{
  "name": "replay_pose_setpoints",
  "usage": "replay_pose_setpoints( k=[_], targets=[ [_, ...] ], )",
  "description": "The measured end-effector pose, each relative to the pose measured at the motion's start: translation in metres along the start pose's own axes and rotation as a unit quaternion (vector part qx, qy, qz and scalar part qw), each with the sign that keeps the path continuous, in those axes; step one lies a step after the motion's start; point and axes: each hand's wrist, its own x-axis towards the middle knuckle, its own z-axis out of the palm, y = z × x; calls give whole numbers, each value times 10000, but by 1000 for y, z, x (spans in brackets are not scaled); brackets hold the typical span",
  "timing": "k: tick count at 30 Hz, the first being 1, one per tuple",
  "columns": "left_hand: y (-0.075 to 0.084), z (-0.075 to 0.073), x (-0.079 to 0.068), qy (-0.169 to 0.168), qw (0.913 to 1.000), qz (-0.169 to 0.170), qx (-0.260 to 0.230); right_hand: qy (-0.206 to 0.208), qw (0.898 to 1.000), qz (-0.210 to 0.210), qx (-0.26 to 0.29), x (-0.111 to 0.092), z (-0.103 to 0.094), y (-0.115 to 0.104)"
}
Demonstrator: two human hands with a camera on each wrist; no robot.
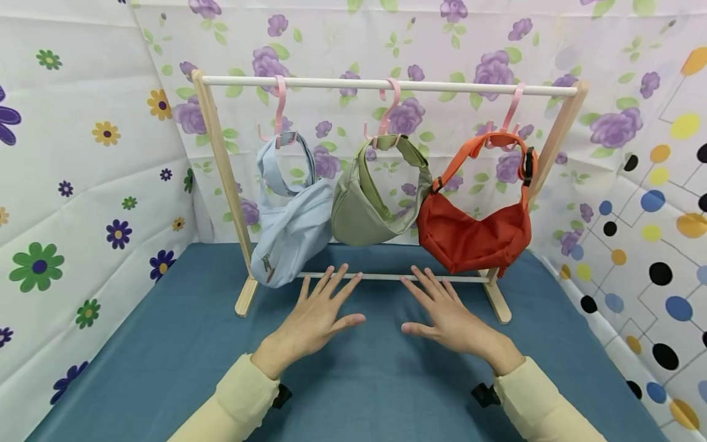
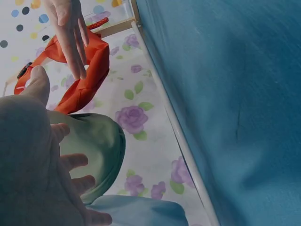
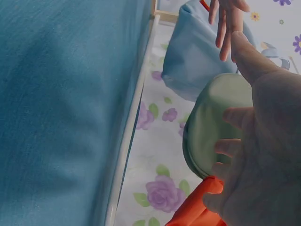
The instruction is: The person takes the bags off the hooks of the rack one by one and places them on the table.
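Observation:
In the head view both hands are held out with fingers spread, in front of a small rack. My left hand [image 1: 313,316] is nearest the light blue bag [image 1: 295,227], whose strap hangs from a pink hook [image 1: 280,107] on the left. At the middle hook [image 1: 391,107] hangs a sage green bag [image 1: 359,212]. My right hand [image 1: 450,316] is below and in front of the red-orange bag [image 1: 472,233], hung from the right hook [image 1: 515,107]. Neither hand holds anything. The left wrist view shows the red-orange bag [image 2: 89,75] beyond the fingers.
The rack has wooden legs [image 1: 223,159], a white top rod [image 1: 331,83] and a low white rod [image 1: 381,277]. It stands on a blue cloth [image 1: 375,393]. Flower-printed sheeting [image 1: 232,37] hangs behind, with dotted sheeting [image 1: 635,294] at the right.

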Motion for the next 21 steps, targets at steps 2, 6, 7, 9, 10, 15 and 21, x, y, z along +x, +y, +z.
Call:
replay_pose_setpoints(
  k=[2, 6, 7, 9, 10, 15, 21],
  targets=[
    [1, -1, 1, 9, 10000, 3, -12, 27, 10000, -32, 14, -1, -2, 0],
    [4, -3, 3, 77, 9999, 98, -73, 116, 9999, -109, 7, -2, -7, 1],
    [4, -3, 4, 88, 9999, 117, -88, 152, 9998, -122, 17, -2, -9, 1],
    [6, -5, 5, 138, 9997, 172, -117, 232, 9996, -145, 12, -2, -13, 1],
    [7, -6, 5, 165, 9996, 201, -123, 263, 9995, -147, 14, -2, -16, 2],
    [12, -10, 9, 304, 9991, 266, -130, 329, 9994, -122, -8, 0, -26, 2],
    [18, -12, 15, 492, 9973, 449, -323, 421, 9990, -124, -81, -1, -39, 3]
  ],
)
